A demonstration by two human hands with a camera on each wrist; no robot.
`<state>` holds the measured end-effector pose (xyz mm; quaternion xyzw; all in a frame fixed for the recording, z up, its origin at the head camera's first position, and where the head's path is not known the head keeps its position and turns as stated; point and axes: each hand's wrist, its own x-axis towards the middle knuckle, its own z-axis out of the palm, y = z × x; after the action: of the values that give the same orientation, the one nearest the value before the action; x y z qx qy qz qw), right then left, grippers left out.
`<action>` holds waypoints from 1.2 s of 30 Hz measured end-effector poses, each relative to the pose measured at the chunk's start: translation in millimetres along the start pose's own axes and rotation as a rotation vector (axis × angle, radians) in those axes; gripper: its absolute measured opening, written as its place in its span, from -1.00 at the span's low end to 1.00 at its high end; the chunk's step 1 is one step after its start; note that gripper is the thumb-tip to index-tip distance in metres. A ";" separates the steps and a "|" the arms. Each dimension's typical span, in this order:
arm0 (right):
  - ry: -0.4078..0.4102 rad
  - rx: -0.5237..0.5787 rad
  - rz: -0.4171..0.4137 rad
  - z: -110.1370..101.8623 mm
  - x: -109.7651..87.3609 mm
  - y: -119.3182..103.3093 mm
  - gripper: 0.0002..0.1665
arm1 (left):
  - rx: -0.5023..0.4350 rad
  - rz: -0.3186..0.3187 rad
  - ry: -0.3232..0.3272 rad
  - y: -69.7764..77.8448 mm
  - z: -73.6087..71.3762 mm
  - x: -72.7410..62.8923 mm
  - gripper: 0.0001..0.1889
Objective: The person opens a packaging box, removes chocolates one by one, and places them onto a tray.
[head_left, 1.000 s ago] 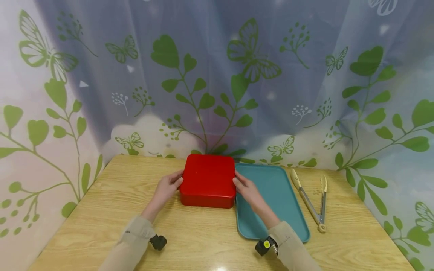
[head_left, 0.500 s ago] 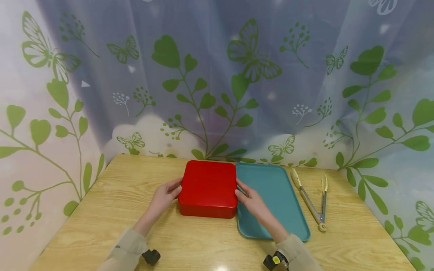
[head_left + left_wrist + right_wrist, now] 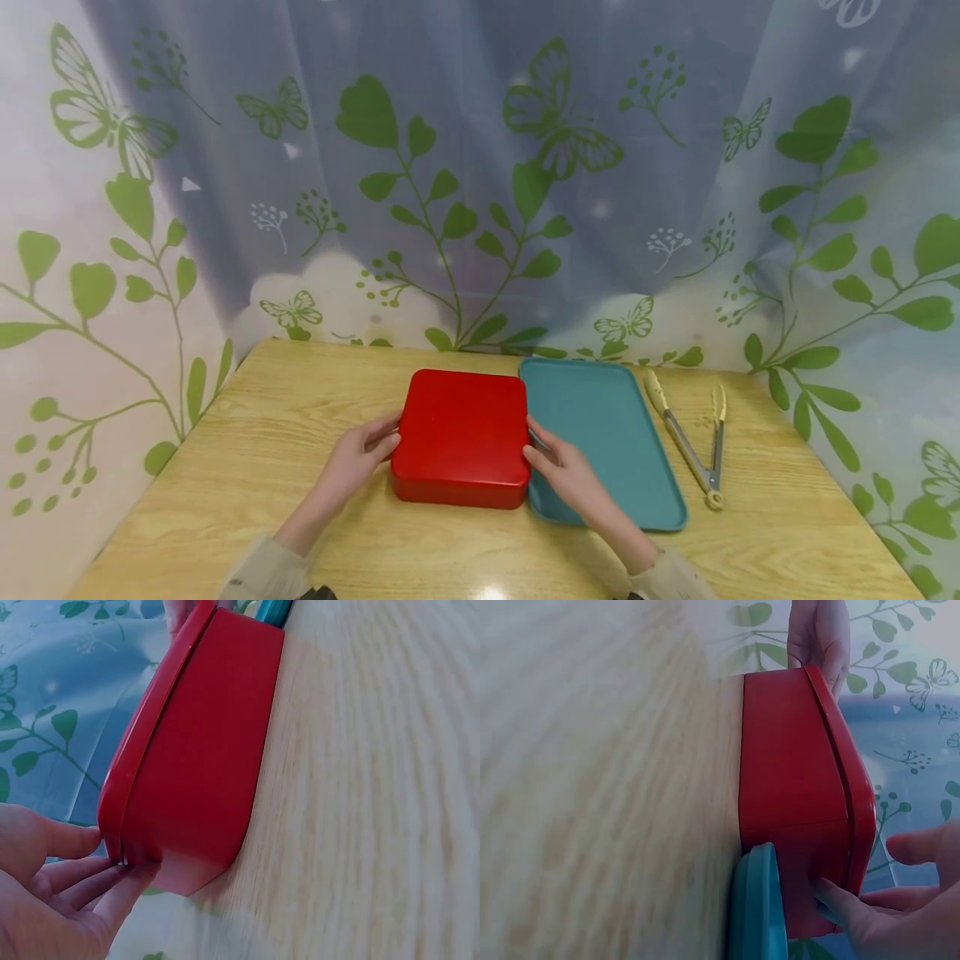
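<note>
A squarish red lidded box (image 3: 462, 437) with rounded corners sits on the wooden table, its lid seam showing in the left wrist view. My left hand (image 3: 350, 468) grips its left side, the thumb at the lid's edge and the fingers against the wall below. On the right side my right hand (image 3: 572, 481) holds the box, fingers against the wall and thumb beside the lid. In the right wrist view the box's side wall (image 3: 795, 757) stands close by the raised rim of the teal tray (image 3: 761, 900). The lid hides the box's inside.
The teal tray (image 3: 600, 425) lies flat just right of the box. Farther right, metal tongs (image 3: 690, 450) with cream tips lie spread apart. A patterned curtain (image 3: 480, 183) hangs behind the table's back edge (image 3: 352, 346).
The red box has slid toward me from the table's back edge, both hands moving back with it. The tray and tongs stay in place.
</note>
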<state>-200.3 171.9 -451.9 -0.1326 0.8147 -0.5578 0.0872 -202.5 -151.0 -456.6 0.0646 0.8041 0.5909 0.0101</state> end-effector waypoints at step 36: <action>-0.028 0.392 0.174 -28.0 32.7 -0.1 -0.40 | -0.198 -0.233 -0.055 6.2 -12.9 36.5 -0.59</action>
<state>-239.4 186.4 -441.5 -0.0499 0.6977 -0.6940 0.1704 -239.3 -157.2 -444.6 -0.0142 0.7434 0.6601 0.1067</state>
